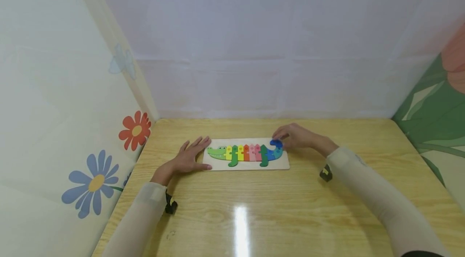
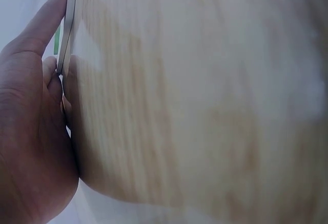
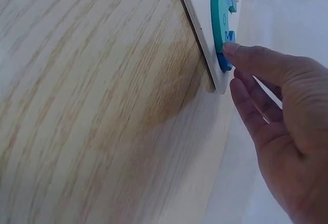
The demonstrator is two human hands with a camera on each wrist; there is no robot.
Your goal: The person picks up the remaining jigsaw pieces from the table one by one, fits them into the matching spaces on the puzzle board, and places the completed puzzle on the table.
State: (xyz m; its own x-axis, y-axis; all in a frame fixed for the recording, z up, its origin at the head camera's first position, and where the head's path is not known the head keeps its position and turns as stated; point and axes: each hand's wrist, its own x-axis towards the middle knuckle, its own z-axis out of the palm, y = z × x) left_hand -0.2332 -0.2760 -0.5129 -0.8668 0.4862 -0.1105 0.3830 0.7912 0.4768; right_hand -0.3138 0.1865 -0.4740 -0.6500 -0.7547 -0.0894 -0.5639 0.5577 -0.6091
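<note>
A pale wooden puzzle board (image 1: 218,165) lies flat on the table, bearing a colourful crocodile puzzle (image 1: 242,152) with a green head at left and a blue tail at right. My left hand (image 1: 189,158) is spread at the board's left end, thumb on the near corner and fingertips at the far one. At the right end, my right hand (image 1: 296,135) pinches the dark blue tail-tip piece (image 1: 277,143). In the right wrist view, the thumb of that hand (image 3: 292,96) rests on this blue piece (image 3: 224,62), with curled fingers behind it.
The wooden table (image 1: 283,208) extends around the board. A white cloth wall (image 1: 232,47) stands behind it, with flower-patterned panels on both sides. Small black devices (image 1: 326,173) are strapped at both wrists.
</note>
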